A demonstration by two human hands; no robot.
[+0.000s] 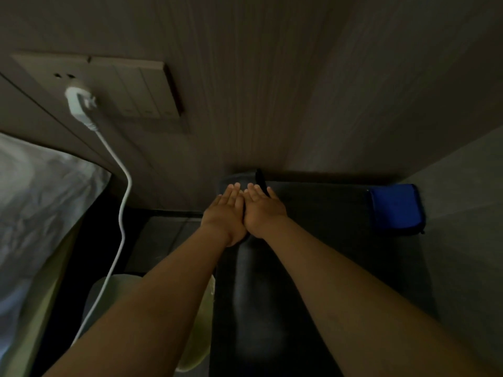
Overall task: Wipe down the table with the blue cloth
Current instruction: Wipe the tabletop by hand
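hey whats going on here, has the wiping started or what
Not yet. A person holds both bare hands out flat, side by side, over the far end of a dark table: the left hand and right hand are open and hold nothing. The blue cloth lies folded at the table's far right corner against the wall, apart from both hands. A white charger is plugged into the wall on the left, its cable hanging down beside the table.

Dim, murky, soft focus; edges bowed; light perhaps from left
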